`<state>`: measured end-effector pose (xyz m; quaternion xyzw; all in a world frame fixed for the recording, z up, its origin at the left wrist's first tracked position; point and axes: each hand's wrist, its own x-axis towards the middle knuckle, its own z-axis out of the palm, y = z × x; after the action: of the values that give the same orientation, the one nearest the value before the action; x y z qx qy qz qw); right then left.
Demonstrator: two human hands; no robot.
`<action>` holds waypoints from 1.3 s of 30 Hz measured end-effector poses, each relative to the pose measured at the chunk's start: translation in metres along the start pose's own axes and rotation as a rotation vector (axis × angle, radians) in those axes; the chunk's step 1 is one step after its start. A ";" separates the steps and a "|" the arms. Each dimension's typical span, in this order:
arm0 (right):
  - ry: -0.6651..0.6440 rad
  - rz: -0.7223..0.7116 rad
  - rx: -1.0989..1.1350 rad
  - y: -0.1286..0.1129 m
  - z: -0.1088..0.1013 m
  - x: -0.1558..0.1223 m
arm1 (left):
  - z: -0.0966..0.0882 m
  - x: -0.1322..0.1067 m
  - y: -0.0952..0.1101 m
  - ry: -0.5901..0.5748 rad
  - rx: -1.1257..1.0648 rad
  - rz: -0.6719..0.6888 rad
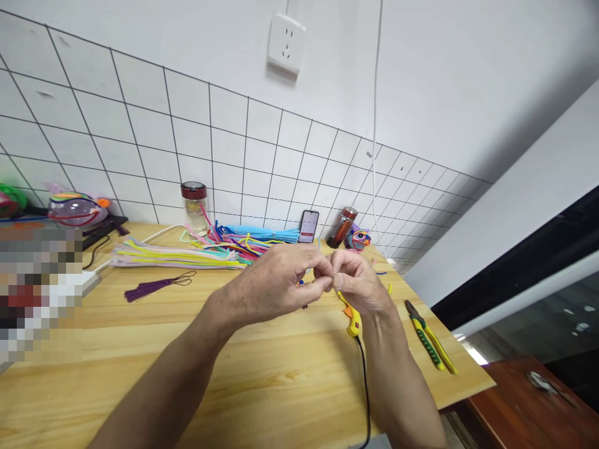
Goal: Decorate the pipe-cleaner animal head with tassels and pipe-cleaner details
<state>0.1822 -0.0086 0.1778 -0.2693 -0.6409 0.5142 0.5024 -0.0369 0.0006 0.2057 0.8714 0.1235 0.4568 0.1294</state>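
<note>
In the head view my left hand [276, 280] and my right hand [360, 284] meet over the middle of the table, fingertips pinched together. Whatever lies between the fingertips is too small or hidden to make out. Beneath my right hand lies a yellow glue gun [354, 324] with an orange trigger, partly covered by that hand; its black cord runs toward me. A small blue and orange piece [300, 283] shows behind my left fingers, mostly hidden. Bundles of coloured pipe cleaners [178, 254] lie beyond my hands.
Green-and-yellow pliers [428, 337] lie near the table's right edge. Purple tassels [156, 285] rest at left. Along the wall stand a glass bottle [194, 212], a phone [308, 226], a reddish-brown flask [342, 227] and a decorated ball [358, 239]. Another decorated ball [77, 212] sits far left.
</note>
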 end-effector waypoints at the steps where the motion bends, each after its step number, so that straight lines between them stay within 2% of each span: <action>1: 0.002 0.003 -0.001 0.000 0.000 0.000 | 0.000 0.000 -0.001 0.001 -0.002 0.010; 11: -0.005 -0.016 0.012 0.002 0.001 0.000 | 0.005 0.000 0.005 0.016 0.011 0.050; 15: -0.011 -0.077 0.025 0.001 0.001 0.001 | -0.002 0.001 0.012 -0.051 -0.109 -0.120; 18: 0.016 -0.147 -0.017 -0.001 0.000 0.000 | -0.006 0.002 0.014 -0.152 -0.248 -0.313; 20: 0.032 -0.204 -0.062 -0.002 0.000 -0.001 | -0.008 0.003 0.013 -0.221 -0.333 -0.376; 27: 0.086 -0.328 -0.272 -0.006 0.003 -0.004 | -0.006 0.003 0.011 -0.303 -0.432 -0.420; 39: 0.098 -0.393 -0.401 -0.002 0.000 -0.004 | 0.003 0.005 0.009 -0.235 -0.479 -0.519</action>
<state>0.1839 -0.0128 0.1785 -0.2583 -0.7446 0.2565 0.5595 -0.0307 -0.0064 0.2109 0.8027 0.2143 0.3214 0.4544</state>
